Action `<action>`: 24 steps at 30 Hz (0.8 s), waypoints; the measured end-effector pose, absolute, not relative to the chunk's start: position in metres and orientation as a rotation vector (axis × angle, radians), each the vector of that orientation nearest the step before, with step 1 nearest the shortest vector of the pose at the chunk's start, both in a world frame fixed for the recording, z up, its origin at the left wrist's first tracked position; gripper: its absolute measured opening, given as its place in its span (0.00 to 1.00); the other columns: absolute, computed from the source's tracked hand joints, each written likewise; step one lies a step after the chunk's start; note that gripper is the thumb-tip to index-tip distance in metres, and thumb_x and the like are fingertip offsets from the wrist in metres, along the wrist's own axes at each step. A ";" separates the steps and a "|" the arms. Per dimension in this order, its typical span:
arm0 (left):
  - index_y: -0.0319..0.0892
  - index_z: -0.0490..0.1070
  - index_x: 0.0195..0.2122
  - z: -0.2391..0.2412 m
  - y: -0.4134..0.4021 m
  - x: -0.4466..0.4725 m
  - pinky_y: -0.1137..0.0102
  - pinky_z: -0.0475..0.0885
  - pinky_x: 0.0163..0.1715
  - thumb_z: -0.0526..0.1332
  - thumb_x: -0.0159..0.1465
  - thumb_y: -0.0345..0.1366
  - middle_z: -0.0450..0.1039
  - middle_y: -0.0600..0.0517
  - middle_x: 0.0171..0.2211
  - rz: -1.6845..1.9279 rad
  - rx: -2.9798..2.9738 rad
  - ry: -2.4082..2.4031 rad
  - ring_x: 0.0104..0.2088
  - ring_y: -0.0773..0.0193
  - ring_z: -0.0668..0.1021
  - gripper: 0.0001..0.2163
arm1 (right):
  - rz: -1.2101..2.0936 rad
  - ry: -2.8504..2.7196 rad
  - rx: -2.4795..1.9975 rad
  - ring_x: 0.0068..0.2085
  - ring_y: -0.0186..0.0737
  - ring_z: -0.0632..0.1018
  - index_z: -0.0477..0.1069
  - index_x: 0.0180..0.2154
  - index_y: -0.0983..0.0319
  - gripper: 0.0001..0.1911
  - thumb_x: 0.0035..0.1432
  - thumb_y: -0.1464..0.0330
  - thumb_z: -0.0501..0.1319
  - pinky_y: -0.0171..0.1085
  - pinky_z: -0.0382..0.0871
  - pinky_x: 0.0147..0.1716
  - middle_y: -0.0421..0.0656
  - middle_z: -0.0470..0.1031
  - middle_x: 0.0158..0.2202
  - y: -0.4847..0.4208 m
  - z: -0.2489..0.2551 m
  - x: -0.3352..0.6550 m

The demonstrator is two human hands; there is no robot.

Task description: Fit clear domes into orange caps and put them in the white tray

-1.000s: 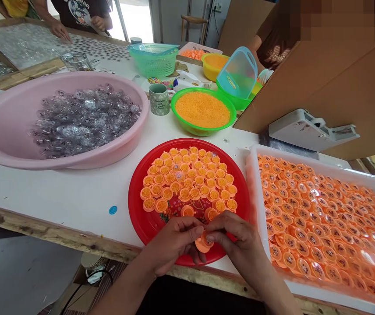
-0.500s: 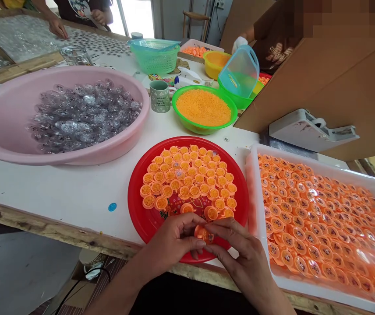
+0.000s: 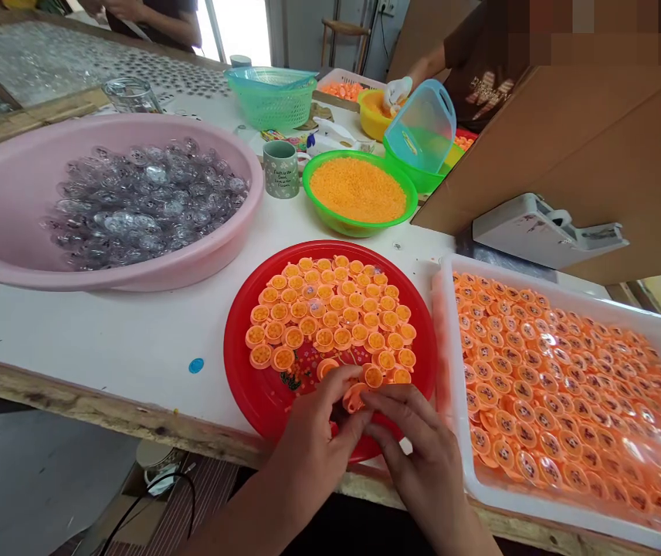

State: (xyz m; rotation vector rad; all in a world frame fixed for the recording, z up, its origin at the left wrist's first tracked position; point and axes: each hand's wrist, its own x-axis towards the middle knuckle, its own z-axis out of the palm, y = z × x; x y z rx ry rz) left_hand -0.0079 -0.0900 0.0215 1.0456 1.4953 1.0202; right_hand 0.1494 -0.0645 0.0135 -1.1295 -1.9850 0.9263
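Note:
My left hand (image 3: 316, 432) and my right hand (image 3: 417, 444) meet over the near rim of a red plate (image 3: 249, 378). Together they pinch one small orange cap (image 3: 354, 399) between their fingertips. Several orange caps filled with orange beads (image 3: 330, 313) stand in rows on the plate, just beyond my fingers. To the right a white tray (image 3: 452, 286) holds several closed orange caps with clear tops (image 3: 562, 386). A pink basin (image 3: 11, 208) at the left holds several clear plastic domes (image 3: 139, 205).
A green bowl of orange beads (image 3: 358, 189) and a grey-green mug (image 3: 281, 170) stand behind the plate. Baskets and bowls (image 3: 272, 96) sit farther back. A person's gloved hand (image 3: 395, 93) reaches into a yellow bowl. A cardboard box (image 3: 585, 147) and white device (image 3: 544, 232) are at the right.
Both hands moved slightly forward over the plate, still working the same orange cap. At the back, the other person's gloved hand came into the yellow bowl.

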 end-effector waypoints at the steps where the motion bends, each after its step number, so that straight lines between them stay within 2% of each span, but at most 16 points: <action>1: 0.47 0.71 0.50 0.021 -0.090 -0.008 0.67 0.71 0.46 0.63 0.60 0.33 0.77 0.50 0.47 1.045 1.075 1.520 0.46 0.57 0.77 0.16 | 0.999 -1.934 -1.161 0.40 0.40 0.78 0.75 0.48 0.50 0.16 0.61 0.73 0.61 0.36 0.76 0.37 0.43 0.75 0.42 -0.064 0.014 0.150; 5: 0.45 0.76 0.40 0.023 -0.087 -0.010 0.67 0.72 0.43 0.65 0.57 0.29 0.78 0.50 0.38 1.092 1.252 1.555 0.37 0.60 0.78 0.10 | 1.238 -1.672 -1.265 0.35 0.39 0.79 0.77 0.40 0.53 0.07 0.59 0.69 0.65 0.34 0.75 0.34 0.41 0.78 0.35 -0.064 0.010 0.153; 7: 0.47 0.77 0.42 0.023 -0.086 -0.013 0.68 0.73 0.38 0.66 0.57 0.31 0.78 0.51 0.37 1.108 1.233 1.524 0.33 0.62 0.77 0.11 | 1.326 -1.497 -1.311 0.31 0.38 0.79 0.77 0.36 0.55 0.03 0.57 0.67 0.67 0.34 0.75 0.31 0.40 0.79 0.31 -0.067 0.008 0.152; 9: 0.48 0.76 0.45 0.022 -0.087 -0.015 0.69 0.74 0.36 0.68 0.56 0.33 0.78 0.51 0.39 1.119 1.150 1.485 0.34 0.62 0.77 0.15 | 1.454 -1.340 -1.320 0.28 0.38 0.78 0.76 0.34 0.57 0.04 0.56 0.65 0.68 0.34 0.75 0.29 0.40 0.78 0.27 -0.070 0.006 0.149; 12: 0.49 0.75 0.46 0.019 -0.089 -0.016 0.69 0.75 0.40 0.68 0.57 0.34 0.78 0.52 0.40 1.103 1.031 1.435 0.38 0.61 0.79 0.14 | 1.565 -1.243 -1.311 0.26 0.37 0.77 0.75 0.33 0.59 0.06 0.56 0.64 0.67 0.35 0.75 0.27 0.39 0.76 0.25 -0.074 0.005 0.146; 16: 0.47 0.75 0.45 0.020 -0.090 -0.015 0.68 0.76 0.45 0.66 0.59 0.34 0.79 0.51 0.43 1.143 1.066 1.353 0.41 0.59 0.81 0.12 | 1.335 -1.347 -1.353 0.29 0.35 0.77 0.76 0.34 0.58 0.03 0.56 0.66 0.68 0.32 0.73 0.30 0.39 0.76 0.28 -0.076 0.007 0.146; 19: 0.46 0.76 0.44 0.021 -0.090 -0.013 0.68 0.76 0.46 0.65 0.60 0.32 0.79 0.51 0.42 1.169 1.205 1.375 0.42 0.60 0.81 0.10 | 1.160 -1.497 -1.302 0.30 0.35 0.77 0.76 0.35 0.57 0.03 0.57 0.69 0.67 0.31 0.73 0.30 0.39 0.77 0.30 -0.076 0.009 0.147; 24: 0.48 0.74 0.47 0.021 -0.091 -0.013 0.73 0.76 0.43 0.64 0.60 0.27 0.79 0.54 0.41 1.260 1.368 1.399 0.40 0.65 0.81 0.15 | 0.950 -1.686 -1.212 0.28 0.32 0.76 0.75 0.37 0.57 0.07 0.59 0.75 0.64 0.30 0.71 0.28 0.36 0.77 0.29 -0.075 0.014 0.147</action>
